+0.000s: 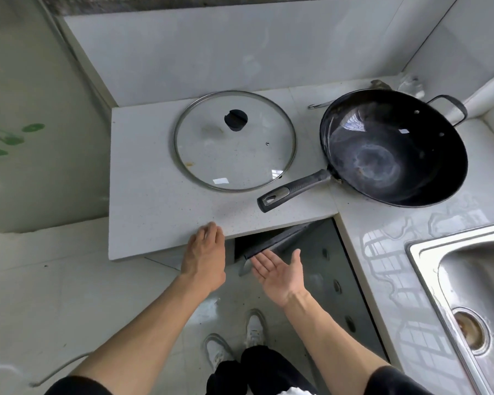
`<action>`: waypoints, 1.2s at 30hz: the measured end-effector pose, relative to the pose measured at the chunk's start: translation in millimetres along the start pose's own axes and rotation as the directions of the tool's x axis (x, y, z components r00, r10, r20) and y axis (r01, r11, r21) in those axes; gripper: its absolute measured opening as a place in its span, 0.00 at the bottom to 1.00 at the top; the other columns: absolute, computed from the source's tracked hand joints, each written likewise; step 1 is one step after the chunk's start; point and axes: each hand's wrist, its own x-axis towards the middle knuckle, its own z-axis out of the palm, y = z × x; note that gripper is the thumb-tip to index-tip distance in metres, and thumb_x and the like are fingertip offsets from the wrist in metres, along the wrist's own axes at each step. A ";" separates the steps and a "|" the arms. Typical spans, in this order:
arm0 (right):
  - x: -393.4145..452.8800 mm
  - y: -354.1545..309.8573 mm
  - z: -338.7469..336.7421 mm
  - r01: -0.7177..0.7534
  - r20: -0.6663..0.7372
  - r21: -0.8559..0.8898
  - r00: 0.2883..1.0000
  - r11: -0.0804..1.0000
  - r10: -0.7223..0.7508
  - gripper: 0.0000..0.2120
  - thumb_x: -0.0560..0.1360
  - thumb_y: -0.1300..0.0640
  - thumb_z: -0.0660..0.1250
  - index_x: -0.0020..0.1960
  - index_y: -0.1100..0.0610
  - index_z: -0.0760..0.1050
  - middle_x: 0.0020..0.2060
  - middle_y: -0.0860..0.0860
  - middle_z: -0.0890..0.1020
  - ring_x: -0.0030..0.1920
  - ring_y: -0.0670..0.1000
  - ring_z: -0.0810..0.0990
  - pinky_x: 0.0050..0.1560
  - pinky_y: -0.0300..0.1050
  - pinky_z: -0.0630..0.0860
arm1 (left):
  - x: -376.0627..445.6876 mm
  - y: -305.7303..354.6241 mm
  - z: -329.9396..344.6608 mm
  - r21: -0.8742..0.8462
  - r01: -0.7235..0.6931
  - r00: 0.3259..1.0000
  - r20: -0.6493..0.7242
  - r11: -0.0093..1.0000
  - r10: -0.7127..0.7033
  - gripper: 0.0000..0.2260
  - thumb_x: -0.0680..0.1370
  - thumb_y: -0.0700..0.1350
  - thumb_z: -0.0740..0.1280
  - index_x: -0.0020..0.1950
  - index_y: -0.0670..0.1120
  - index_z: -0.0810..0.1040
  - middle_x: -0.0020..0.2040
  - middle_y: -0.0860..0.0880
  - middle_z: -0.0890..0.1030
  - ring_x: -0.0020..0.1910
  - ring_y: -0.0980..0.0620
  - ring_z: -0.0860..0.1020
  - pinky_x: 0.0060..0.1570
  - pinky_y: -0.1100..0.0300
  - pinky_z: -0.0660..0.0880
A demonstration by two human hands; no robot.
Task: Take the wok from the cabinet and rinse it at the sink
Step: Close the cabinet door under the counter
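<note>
Two hands work at the counter's [160, 212] front edge. Head view: the left hand [204, 255] lies with straight fingers against that edge, holding nothing. The right hand [278, 270] is open, palm up, fingertips at the dark cabinet door [280, 239], which stands ajar below the slab. The wok [394, 148] sits on the counter at the corner, well apart from both hands, its long handle [294, 191] pointing toward the person. A glass lid [234, 141] lies flat just left of it. The steel sink [465, 295] is at right; water pools on the counter between wok and sink.
</note>
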 end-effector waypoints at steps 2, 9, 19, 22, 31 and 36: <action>5.5 3.0 7.8 0.012 0.012 0.033 1.000 0.999 -0.012 0.43 0.78 0.29 0.46 0.76 0.64 0.61 0.74 0.61 0.66 0.73 0.61 0.67 0.74 0.55 0.62 | 0.5 2.5 -1.6 -0.008 0.012 1.000 0.004 1.000 -0.012 0.37 0.69 0.42 0.69 0.73 0.38 0.56 0.72 0.42 0.59 0.70 0.42 0.62 0.72 0.52 0.62; 24.6 5.2 30.0 0.011 0.038 0.123 0.999 0.992 -0.016 0.43 0.78 0.29 0.46 0.76 0.63 0.62 0.75 0.60 0.66 0.74 0.60 0.66 0.76 0.55 0.60 | 0.9 8.2 -6.2 -0.018 0.049 0.998 0.030 0.999 -0.048 0.37 0.69 0.39 0.68 0.74 0.37 0.54 0.73 0.41 0.57 0.73 0.42 0.58 0.74 0.51 0.58; 37.5 6.1 48.9 0.011 0.031 0.204 0.999 0.979 -0.018 0.42 0.78 0.29 0.46 0.78 0.60 0.57 0.77 0.58 0.61 0.77 0.59 0.60 0.77 0.55 0.55 | 1.6 11.8 -7.4 -0.010 0.074 0.996 0.039 0.997 -0.074 0.40 0.67 0.40 0.71 0.74 0.37 0.54 0.73 0.41 0.56 0.72 0.41 0.58 0.73 0.50 0.59; 39.9 5.7 50.3 0.003 0.034 0.224 0.999 0.975 -0.011 0.42 0.77 0.29 0.47 0.79 0.59 0.54 0.78 0.59 0.59 0.77 0.59 0.59 0.77 0.56 0.54 | 2.8 12.2 -7.2 -0.005 0.077 0.996 0.049 0.997 -0.077 0.40 0.67 0.39 0.70 0.75 0.37 0.54 0.73 0.40 0.56 0.73 0.41 0.58 0.74 0.49 0.58; 30.3 -4.0 44.4 -0.025 0.074 0.143 0.997 0.989 0.014 0.42 0.77 0.29 0.47 0.78 0.60 0.56 0.76 0.60 0.63 0.74 0.61 0.65 0.74 0.57 0.62 | 4.9 11.1 -9.6 -0.013 0.069 0.994 0.083 0.998 -0.068 0.41 0.66 0.41 0.71 0.75 0.38 0.54 0.73 0.41 0.56 0.72 0.42 0.58 0.73 0.50 0.59; 18.8 -23.3 33.9 -0.011 0.109 -0.018 0.994 1.000 0.013 0.42 0.78 0.31 0.47 0.75 0.64 0.61 0.71 0.62 0.70 0.69 0.61 0.72 0.71 0.56 0.67 | 7.4 10.6 -12.1 -0.049 0.081 0.991 0.110 0.996 -0.075 0.41 0.66 0.42 0.70 0.74 0.39 0.56 0.73 0.42 0.57 0.72 0.43 0.59 0.74 0.52 0.58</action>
